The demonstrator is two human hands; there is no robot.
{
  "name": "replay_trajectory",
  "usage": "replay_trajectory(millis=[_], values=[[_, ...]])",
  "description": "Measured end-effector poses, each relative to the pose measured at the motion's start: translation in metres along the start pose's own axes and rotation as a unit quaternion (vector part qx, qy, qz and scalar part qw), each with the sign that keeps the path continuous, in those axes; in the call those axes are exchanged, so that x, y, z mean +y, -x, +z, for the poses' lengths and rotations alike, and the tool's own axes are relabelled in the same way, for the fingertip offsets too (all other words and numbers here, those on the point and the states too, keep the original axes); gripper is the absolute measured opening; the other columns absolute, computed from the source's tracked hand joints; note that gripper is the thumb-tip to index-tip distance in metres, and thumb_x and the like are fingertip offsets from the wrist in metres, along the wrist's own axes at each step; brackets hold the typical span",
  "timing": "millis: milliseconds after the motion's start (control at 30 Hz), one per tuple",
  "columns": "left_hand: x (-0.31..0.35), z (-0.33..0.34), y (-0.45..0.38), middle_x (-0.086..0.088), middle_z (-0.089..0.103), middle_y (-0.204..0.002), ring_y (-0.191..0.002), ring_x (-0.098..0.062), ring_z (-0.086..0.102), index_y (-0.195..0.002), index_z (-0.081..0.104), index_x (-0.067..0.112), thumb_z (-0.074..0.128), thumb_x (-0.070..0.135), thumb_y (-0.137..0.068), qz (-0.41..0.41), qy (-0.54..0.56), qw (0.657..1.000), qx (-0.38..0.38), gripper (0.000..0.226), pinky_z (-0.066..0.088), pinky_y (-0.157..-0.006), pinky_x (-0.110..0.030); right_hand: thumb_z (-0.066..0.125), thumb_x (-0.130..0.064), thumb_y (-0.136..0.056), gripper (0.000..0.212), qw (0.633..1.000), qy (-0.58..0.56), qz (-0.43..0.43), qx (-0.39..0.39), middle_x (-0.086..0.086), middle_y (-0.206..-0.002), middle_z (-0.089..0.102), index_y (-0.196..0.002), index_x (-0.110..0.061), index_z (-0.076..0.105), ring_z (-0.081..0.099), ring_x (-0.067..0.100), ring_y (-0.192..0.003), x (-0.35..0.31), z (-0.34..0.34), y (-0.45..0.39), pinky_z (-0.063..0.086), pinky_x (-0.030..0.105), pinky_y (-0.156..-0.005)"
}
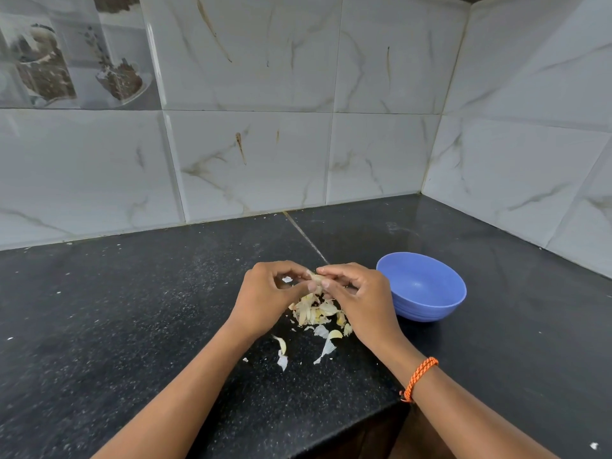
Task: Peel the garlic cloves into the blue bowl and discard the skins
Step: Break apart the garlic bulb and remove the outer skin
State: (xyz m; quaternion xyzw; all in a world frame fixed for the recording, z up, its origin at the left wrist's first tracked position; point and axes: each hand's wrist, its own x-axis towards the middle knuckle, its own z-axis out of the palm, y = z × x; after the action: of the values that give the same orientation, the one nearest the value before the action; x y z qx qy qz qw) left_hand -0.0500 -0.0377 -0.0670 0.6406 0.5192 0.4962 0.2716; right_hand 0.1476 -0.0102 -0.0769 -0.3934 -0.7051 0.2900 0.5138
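Observation:
A pale garlic clove (pixel 314 278) is pinched between the fingertips of my left hand (pixel 269 296) and my right hand (pixel 356 294), held just above the black counter. Beneath the hands lies a heap of papery garlic skins and cloves (pixel 318 313), with a few loose skins (pixel 326 347) and a clove (pixel 335 334) nearer to me. The blue bowl (pixel 422 288) stands upright just right of my right hand; the part of its inside that shows holds nothing.
The black speckled counter (pixel 132 309) runs to a tiled wall (pixel 251 154) at the back and another on the right. Its front edge drops off near my right forearm. An orange thread band (pixel 419 377) circles my right wrist.

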Motion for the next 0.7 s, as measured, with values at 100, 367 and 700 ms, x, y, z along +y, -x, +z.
replay_trajectory(millis=[100, 367, 700], values=[[0.000, 0.005, 0.003, -0.002, 0.081, -0.085, -0.071, -0.025, 0.076, -0.094, 0.085, 0.021, 0.090, 0.025, -0.088, -0.005, 0.063, 0.998, 0.016, 0.009, 0.059, -0.065, -0.031, 0.086, -0.012, -0.090, 0.018, 0.999, -0.031, 0.020, -0.006, -0.007, -0.094, 0.081, -0.107, -0.019, 0.082, 0.079, 0.015, -0.086, -0.002, 0.002, 0.001, 0.067, 0.036, -0.079], [0.003, 0.006, 0.002, -0.018, 0.081, -0.088, -0.077, -0.032, 0.078, -0.096, 0.084, 0.004, 0.087, 0.012, -0.087, -0.018, 0.164, 0.986, 0.002, 0.013, 0.064, -0.071, -0.036, 0.075, -0.003, -0.097, 0.010, 0.965, -0.226, 0.119, -0.053, 0.019, -0.090, 0.078, -0.104, -0.006, 0.081, 0.073, 0.025, -0.077, -0.006, -0.008, 0.001, 0.064, 0.037, -0.073], [0.002, 0.004, 0.002, -0.021, 0.080, -0.090, -0.066, -0.029, 0.075, -0.101, 0.083, 0.003, 0.080, -0.003, -0.092, -0.033, 0.205, 0.978, 0.028, 0.011, 0.061, -0.057, -0.032, 0.074, -0.017, -0.101, 0.007, 0.998, -0.056, 0.025, 0.019, 0.000, -0.085, 0.079, -0.104, -0.020, 0.080, 0.069, 0.019, -0.061, -0.008, -0.003, 0.005, 0.057, 0.042, -0.048]])
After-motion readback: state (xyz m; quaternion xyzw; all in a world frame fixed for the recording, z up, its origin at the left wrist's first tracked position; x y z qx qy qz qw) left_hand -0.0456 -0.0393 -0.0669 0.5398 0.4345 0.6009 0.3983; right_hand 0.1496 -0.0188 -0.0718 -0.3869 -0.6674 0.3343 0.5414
